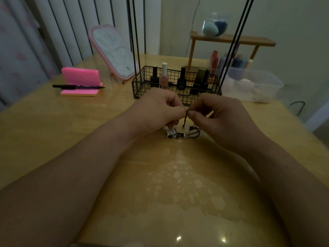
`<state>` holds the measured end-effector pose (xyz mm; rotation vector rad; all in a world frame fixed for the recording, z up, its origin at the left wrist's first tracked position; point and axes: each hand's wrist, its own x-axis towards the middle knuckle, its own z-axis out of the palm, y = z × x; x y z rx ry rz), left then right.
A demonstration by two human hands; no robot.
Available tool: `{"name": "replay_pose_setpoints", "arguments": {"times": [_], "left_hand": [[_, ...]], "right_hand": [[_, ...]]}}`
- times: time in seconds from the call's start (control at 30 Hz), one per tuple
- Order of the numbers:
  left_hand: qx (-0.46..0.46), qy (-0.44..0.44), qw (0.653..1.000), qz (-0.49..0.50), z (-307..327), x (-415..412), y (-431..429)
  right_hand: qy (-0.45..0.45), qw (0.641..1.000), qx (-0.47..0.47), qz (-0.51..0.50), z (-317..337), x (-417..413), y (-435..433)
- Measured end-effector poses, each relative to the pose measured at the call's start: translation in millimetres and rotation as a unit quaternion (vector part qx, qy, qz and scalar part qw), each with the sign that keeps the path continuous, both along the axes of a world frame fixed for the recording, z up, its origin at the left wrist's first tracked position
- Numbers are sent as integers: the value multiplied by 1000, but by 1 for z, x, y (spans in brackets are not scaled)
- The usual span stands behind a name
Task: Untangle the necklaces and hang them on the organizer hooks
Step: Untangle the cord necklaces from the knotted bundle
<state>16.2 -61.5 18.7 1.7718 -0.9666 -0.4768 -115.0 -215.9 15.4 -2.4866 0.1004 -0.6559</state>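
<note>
Head view: just in front of the wire basket [138, 86], the left hand [158, 109] and right hand [219, 114] meet fingertip to fingertip, each grip closed in a pinch on one dark cord of the necklaces [179, 134]; the rest of the tangle, beads and a clear pendant, appears to rest on the table [160, 193] on the basket's near side; pulling the pinches straight apart would likely tighten the knot or snap the thin cord; no hooks are in view.
</note>
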Motion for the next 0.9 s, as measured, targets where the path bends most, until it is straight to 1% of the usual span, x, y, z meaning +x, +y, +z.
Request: {"name": "replay_pose_setpoints", "arguments": {"times": [0.07,0.17,0.27,0.37,0.43,0.6,0.77,0.9], "left_hand": [[-2,-9,1000,-1,0,0,-1],[-7,-6,1000,5,0,1,-1],[-22,17,999,16,0,1,-2],[-38,40,998,17,1,0,-1],[-47,57,997,17,1,1,-1],[-61,87,994,12,1,4,-1],[-39,65,997,6,1,4,0],[-21,47,999,0,1,4,1]], "right_hand": [[-5,1000,19,-10,-1,0,1],[-9,997,70,-18,-2,2,2],[-2,987,162,-11,-1,3,2],[10,966,258,15,1,4,1],[23,954,297,34,2,3,1],[32,967,251,38,4,1,-2],[20,992,126,15,1,0,-2],[14,998,66,11,-2,-1,1]]}}
